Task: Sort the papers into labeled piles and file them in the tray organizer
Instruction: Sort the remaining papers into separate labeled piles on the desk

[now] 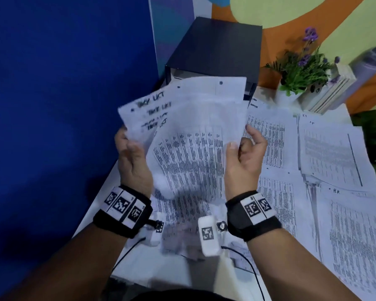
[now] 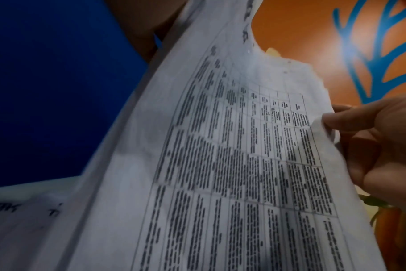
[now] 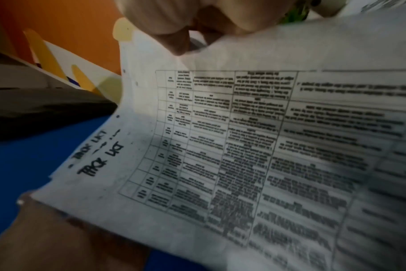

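Above the table I hold a stack of printed papers [image 1: 187,148] with "TASK LIST" handwritten at their top left corners. My left hand [image 1: 126,142] grips the stack's left edge. My right hand [image 1: 241,142] pinches the right edge of the front sheet [image 2: 232,155], thumb in front, fingers curled behind. The right wrist view shows the same sheet [image 3: 243,146] with its printed table under my right fingers [image 3: 174,33]. The black tray organizer [image 1: 213,46] stands behind the papers at the back of the table; its front opening is mostly hidden by them.
Piles of printed papers cover the table to the right, one marked "IT" [image 1: 328,148], one marked "HR" [image 1: 352,224], another by the organizer [image 1: 269,135]. A potted purple-flowered plant [image 1: 302,66] and a white holder [image 1: 332,88] stand at the back right. A blue partition [image 1: 63,105] closes the left side.
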Tool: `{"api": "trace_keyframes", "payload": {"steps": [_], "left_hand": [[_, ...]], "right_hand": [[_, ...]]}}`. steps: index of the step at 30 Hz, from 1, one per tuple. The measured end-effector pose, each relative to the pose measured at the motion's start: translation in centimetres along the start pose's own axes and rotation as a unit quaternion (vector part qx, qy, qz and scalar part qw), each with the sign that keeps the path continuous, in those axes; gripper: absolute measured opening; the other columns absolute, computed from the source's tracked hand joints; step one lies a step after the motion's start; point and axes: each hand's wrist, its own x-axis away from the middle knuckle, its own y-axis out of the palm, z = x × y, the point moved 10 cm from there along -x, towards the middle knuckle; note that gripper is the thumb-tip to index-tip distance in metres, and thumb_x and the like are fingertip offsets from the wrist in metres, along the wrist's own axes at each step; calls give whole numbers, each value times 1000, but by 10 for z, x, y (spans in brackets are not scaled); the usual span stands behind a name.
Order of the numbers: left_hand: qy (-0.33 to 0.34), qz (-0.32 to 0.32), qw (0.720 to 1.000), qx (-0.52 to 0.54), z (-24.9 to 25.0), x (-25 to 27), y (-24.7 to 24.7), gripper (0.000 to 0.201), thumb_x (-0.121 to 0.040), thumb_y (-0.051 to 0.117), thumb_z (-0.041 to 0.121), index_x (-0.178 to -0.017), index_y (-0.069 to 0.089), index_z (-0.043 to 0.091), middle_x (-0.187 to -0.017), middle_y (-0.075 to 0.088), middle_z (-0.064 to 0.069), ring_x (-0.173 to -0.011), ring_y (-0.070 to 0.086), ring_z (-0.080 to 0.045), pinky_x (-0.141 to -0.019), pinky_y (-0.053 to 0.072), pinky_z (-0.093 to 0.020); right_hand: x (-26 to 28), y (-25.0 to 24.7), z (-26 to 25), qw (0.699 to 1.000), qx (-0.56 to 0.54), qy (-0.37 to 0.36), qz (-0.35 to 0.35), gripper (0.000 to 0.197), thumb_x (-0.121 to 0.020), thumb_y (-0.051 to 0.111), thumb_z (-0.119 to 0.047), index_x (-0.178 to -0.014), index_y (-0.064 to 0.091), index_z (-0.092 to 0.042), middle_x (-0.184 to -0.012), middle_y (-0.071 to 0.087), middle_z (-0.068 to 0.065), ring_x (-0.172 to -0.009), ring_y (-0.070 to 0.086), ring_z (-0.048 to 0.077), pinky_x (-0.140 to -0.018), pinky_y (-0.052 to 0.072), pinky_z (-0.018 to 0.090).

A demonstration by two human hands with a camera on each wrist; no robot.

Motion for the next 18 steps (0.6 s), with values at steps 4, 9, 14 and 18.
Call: {"api": "trace_keyframes", "payload": {"steps": [4,9,14,18], "left_hand": [[1,-39,999,-9,-21,13,2,50,-91,24,69,-128,41,39,-95,62,21,-85,60,-8,-82,50,-28],[-36,-65,995,-59,-44,28,8,86,-82,16,81,-128,47,16,-106,53,22,-91,52,17,-85,37,-4],[-87,-87,992,-17,-67,20,19,68,-82,21,82,-117,50,31,-103,61,-6,-91,58,-13,-88,46,-24],[-205,-149,919,-303,-149,35,4,49,-93,39,52,-126,55,19,-132,55,-10,-121,52,-25,-104,39,-33]], "right_hand": [[25,4,35,990,60,102,-73,54,-95,55,-10,-126,32,-47,-125,53,-21,-106,57,-5,-95,50,24],[36,0,65,964,143,196,-112,53,-99,49,-22,-146,27,-26,-125,47,-22,-118,47,0,-109,33,30],[-16,-54,47,963,211,171,0,45,-100,45,-16,-143,31,-15,-132,46,-4,-117,49,14,-108,32,32],[-45,-136,72,913,350,204,41,49,-99,46,-12,-145,30,-8,-139,46,15,-127,47,33,-103,40,36]]}}
